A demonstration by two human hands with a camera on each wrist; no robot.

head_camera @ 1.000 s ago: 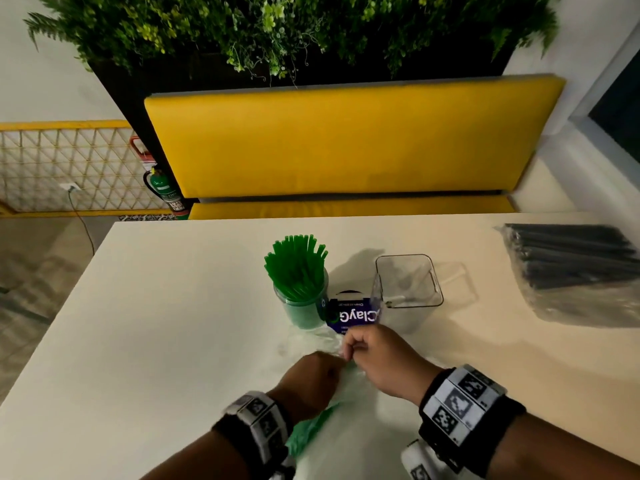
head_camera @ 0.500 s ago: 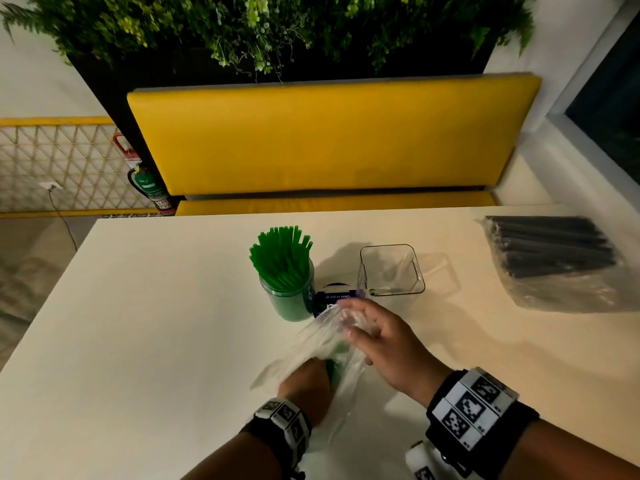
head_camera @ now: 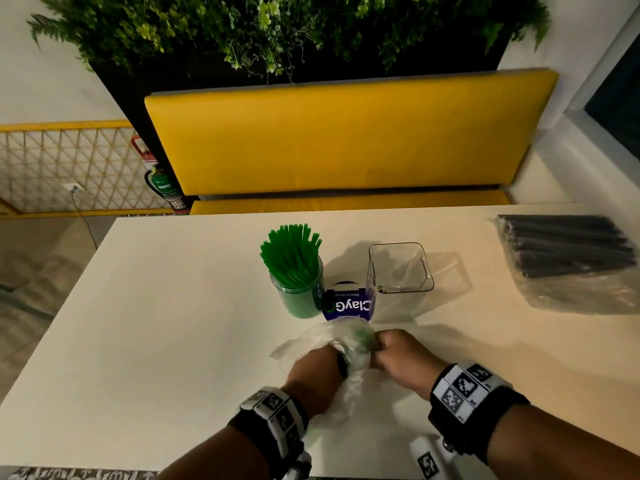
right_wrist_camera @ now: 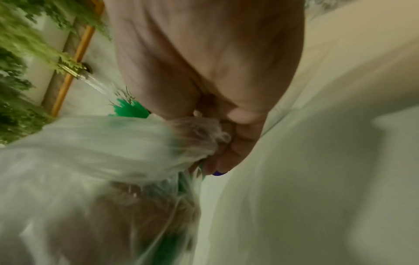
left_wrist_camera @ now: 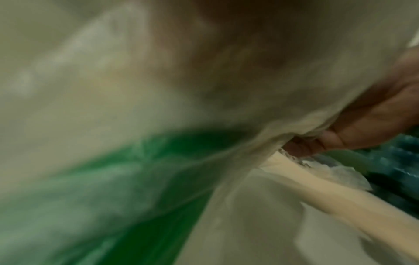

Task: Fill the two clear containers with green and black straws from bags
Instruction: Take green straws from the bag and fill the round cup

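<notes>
just in front of the round container (head_camera: 300, 289) packed with green straws, both hands bunch the clear bag (head_camera: 341, 344): left hand (head_camera: 317, 370) and right hand (head_camera: 398, 356) fingers clamp the plastic, probably to clear it away. the square container (head_camera: 400, 268) beside it stands empty; the black straws bag (head_camera: 571, 258) lies far right.

Both hands close together, left hand (head_camera: 317, 370) curled, right hand (head_camera: 401, 358) pinching

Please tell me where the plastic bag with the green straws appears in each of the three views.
Head: the bag is low in the centre, gripped by both hands.
Left wrist: it fills most of the picture, blurred.
Right wrist: it spreads across the lower left.
Shared landmark: the green straws inside it show in all three.
</notes>
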